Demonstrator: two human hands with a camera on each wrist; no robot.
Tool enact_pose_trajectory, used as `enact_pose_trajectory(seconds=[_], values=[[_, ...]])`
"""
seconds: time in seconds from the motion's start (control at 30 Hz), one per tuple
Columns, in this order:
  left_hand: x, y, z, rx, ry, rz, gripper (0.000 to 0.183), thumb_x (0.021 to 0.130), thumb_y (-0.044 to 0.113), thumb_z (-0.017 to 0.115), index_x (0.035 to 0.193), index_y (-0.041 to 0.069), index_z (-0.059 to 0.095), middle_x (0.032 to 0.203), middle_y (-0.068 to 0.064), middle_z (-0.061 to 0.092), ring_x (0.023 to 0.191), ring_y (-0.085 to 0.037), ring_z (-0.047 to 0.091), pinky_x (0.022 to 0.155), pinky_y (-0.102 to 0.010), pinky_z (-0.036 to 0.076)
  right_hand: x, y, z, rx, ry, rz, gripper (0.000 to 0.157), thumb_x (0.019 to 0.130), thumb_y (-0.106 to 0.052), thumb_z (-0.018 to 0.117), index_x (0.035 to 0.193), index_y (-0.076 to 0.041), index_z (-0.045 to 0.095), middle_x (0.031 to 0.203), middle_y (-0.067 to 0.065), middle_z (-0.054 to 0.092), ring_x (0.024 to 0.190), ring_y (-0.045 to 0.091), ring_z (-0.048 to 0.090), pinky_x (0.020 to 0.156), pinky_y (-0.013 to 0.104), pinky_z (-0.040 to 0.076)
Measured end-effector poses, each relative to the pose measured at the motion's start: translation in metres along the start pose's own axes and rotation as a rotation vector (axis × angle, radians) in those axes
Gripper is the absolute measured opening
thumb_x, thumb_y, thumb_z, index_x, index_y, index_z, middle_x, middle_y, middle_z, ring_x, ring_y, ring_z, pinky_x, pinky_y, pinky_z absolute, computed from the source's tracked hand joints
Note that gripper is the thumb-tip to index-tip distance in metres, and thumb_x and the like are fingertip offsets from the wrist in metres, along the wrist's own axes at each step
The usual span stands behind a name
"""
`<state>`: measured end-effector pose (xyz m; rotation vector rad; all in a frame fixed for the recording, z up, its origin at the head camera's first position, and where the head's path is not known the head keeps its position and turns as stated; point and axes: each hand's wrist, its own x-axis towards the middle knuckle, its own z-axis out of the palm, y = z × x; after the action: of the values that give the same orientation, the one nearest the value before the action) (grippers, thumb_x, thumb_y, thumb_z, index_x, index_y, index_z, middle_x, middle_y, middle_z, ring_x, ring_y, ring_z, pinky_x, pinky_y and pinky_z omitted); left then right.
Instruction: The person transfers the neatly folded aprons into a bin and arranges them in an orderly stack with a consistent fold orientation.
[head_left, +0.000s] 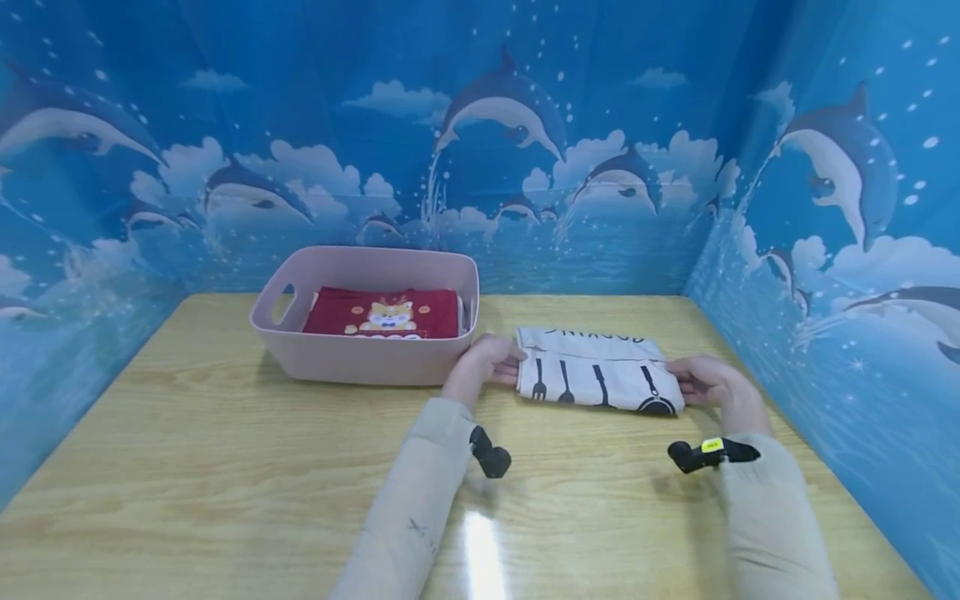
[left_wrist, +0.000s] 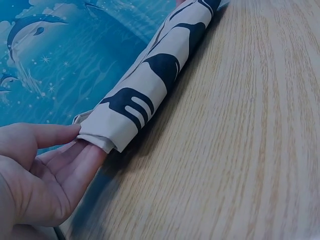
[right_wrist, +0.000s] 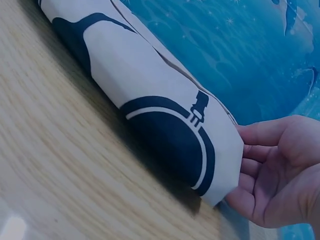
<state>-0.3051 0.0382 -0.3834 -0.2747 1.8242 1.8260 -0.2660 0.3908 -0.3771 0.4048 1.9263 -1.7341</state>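
Observation:
A folded white cloth (head_left: 585,379) printed with black kitchen utensils and lettering is held flat over the right part of the table, between both hands. My left hand (head_left: 491,358) pinches its left end, thumb above and fingers underneath, as the left wrist view shows at the fork print (left_wrist: 132,106). At the opposite end my right hand (head_left: 708,383) pinches the corner near the frying pan print (right_wrist: 167,145), its thumb at the upper edge. A shadow runs under the cloth's near edge in both wrist views. How far the cloth is off the table is hard to tell.
Left of the cloth stands a pink plastic basket (head_left: 360,362) with a side handle hole. Inside lies a folded red cloth (head_left: 337,312) with a cartoon animal print. The wooden table (head_left: 225,475) ends at a dolphin-printed curtain (head_left: 315,125) behind and at both sides.

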Motion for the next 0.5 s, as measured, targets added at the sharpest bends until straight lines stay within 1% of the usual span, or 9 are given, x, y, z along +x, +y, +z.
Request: enact_pose_trajectory(seconds=[0.13,0.3,0.37,0.5], values=[[0.000,0.001,0.000,-0.012,-0.020,-0.016,0.026,0.083,-0.001,0.064,0.108,-0.008,0.060,0.094,-0.020,0.065,0.081,-0.027,0.064,0.068,-0.034,0.056,-0.005,0.002,-0.006,0.040,0.019,0.002,0.024,0.095,-0.010,0.050,0.079,-0.016,0.066,0.078,-0.002,0.066,0.071,0.009,0.061,0.069,0.023,0.053],[0.000,0.001,0.000,-0.032,-0.038,-0.030,0.028,0.083,-0.001,0.064,0.110,-0.007,0.060,0.096,-0.020,0.064,0.083,-0.027,0.064,0.070,-0.034,0.056,-0.008,0.005,-0.010,0.120,0.040,0.018,0.024,0.093,-0.008,0.054,0.077,-0.018,0.068,0.079,0.001,0.067,0.072,0.011,0.063,0.071,0.024,0.054],[0.000,0.001,0.001,-0.037,-0.051,-0.033,0.028,0.083,-0.002,0.064,0.111,-0.008,0.059,0.098,-0.021,0.064,0.085,-0.028,0.064,0.071,-0.034,0.056,-0.009,0.005,-0.010,0.157,0.041,0.032,0.024,0.092,-0.006,0.056,0.075,-0.018,0.068,0.079,0.002,0.068,0.072,0.011,0.064,0.071,0.024,0.054],[0.001,0.001,0.001,-0.033,-0.072,-0.033,0.029,0.083,-0.003,0.063,0.111,-0.010,0.058,0.100,-0.022,0.063,0.085,-0.028,0.063,0.072,-0.034,0.056,-0.012,0.005,-0.010,0.205,0.021,0.051,0.027,0.092,-0.002,0.055,0.074,-0.018,0.069,0.078,0.003,0.068,0.071,0.012,0.065,0.071,0.024,0.055]])
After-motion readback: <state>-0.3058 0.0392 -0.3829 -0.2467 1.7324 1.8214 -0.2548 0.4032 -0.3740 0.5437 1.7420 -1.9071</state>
